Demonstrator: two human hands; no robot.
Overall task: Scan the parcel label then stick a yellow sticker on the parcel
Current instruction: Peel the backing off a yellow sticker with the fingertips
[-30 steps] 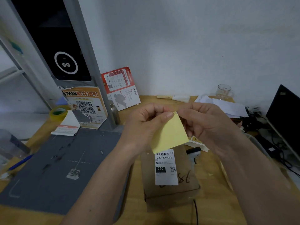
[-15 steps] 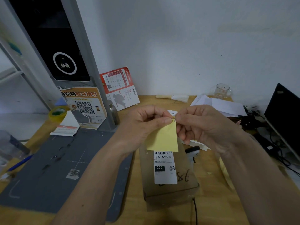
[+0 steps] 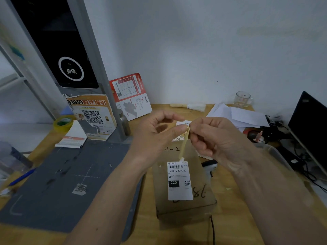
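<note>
A brown cardboard parcel (image 3: 198, 207) lies on the wooden desk in front of me, with a white barcode label (image 3: 179, 181) stuck on its top. Above the parcel's far end I hold a yellow sticker (image 3: 184, 147), now seen almost edge-on as a thin strip hanging down. My left hand (image 3: 159, 135) pinches its top with thumb and fingertip. My right hand (image 3: 217, 140) pinches the same top edge from the right. A handheld scanner (image 3: 209, 165) lies on the desk just right of the parcel, partly hidden by my right arm.
A grey scanning mat (image 3: 62, 188) covers the desk's left part, with a tall kiosk post (image 3: 74, 55) and a QR poster (image 3: 92, 117) behind it. Yellow tape roll (image 3: 63, 123) sits far left. Papers (image 3: 242, 115), a glass cup (image 3: 242, 99) and a black laptop (image 3: 311, 128) stand at right.
The yellow sticker has turned from facing me flat to nearly edge-on. Both hands stayed together above the parcel's far end, pinching the sticker's top.
</note>
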